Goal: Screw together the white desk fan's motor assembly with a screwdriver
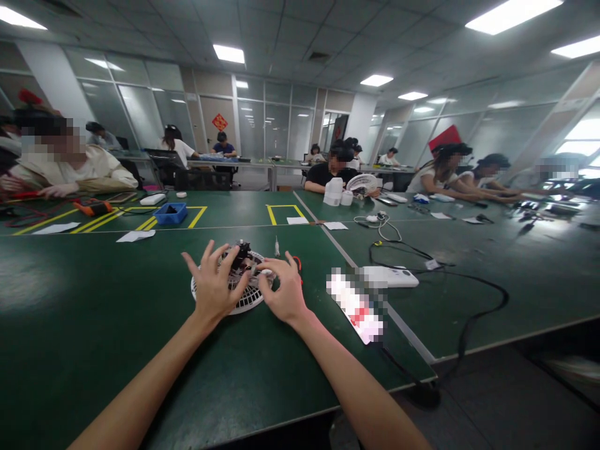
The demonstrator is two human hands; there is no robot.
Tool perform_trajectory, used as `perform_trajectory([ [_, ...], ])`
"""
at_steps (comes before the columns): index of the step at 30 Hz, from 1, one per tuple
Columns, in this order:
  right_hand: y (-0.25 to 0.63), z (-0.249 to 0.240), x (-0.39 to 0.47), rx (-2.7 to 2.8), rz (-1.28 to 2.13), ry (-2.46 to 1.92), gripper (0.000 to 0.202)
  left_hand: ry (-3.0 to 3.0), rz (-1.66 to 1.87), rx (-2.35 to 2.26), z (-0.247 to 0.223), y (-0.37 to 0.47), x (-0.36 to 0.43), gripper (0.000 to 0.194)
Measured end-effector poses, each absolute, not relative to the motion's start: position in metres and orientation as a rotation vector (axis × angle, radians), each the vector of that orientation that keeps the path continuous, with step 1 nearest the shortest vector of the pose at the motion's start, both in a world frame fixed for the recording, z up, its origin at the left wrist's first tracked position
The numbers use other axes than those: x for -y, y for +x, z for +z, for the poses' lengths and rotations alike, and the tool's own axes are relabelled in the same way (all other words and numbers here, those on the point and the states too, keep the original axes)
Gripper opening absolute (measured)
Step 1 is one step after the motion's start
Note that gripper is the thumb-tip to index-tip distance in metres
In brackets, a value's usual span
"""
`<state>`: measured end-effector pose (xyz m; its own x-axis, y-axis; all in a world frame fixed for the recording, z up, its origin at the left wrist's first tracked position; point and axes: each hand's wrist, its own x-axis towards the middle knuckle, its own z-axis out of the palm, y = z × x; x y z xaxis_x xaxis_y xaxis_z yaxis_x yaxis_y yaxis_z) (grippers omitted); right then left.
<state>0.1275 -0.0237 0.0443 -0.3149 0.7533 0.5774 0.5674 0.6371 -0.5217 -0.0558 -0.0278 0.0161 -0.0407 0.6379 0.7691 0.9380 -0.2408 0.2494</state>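
A round white fan grille (248, 301) lies on the green table with a black fan motor (242, 255) and some wiring at its middle. My left hand (213, 281) is at its left side, thumb and index finger closed about the motor, the other fingers raised and spread. At the right edge of the grille, my right hand (285, 287) has thumb and index finger curled in a pinch by the motor; what is between the fingertips is too small to make out. A small screwdriver (277, 245) lies behind, and a red-handled tool (297, 262) is partly hidden by my right hand.
Right of my hands lie a lit phone-like device (356, 309), a white power bank-like case (391, 277) and black cables (487, 287). A blue bin (170, 214) and papers (135, 235) are farther back. Across the table a person (335, 172) handles another fan (362, 184).
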Motion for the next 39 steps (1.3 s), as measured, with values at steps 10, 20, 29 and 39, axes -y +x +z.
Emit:
perform_trajectory([
  [10,0.115,0.034,0.025,2.151,0.26,-0.792,0.018,-1.946,-1.192,1.032,-0.001,-0.069,0.026,0.023],
  [20,0.115,0.028,0.022,2.195,0.222,-0.741,0.021,-1.915,-1.266,0.978,0.002,-0.075,0.02,0.017],
  [29,0.128,0.036,0.015,1.998,0.112,-0.892,0.038,-1.68,-1.474,1.295,0.004,-0.098,0.014,0.01],
  [39,0.15,0.038,-0.003,1.945,0.222,-1.765,0.059,-1.719,-1.504,1.287,0.006,-0.094,0.014,0.008],
])
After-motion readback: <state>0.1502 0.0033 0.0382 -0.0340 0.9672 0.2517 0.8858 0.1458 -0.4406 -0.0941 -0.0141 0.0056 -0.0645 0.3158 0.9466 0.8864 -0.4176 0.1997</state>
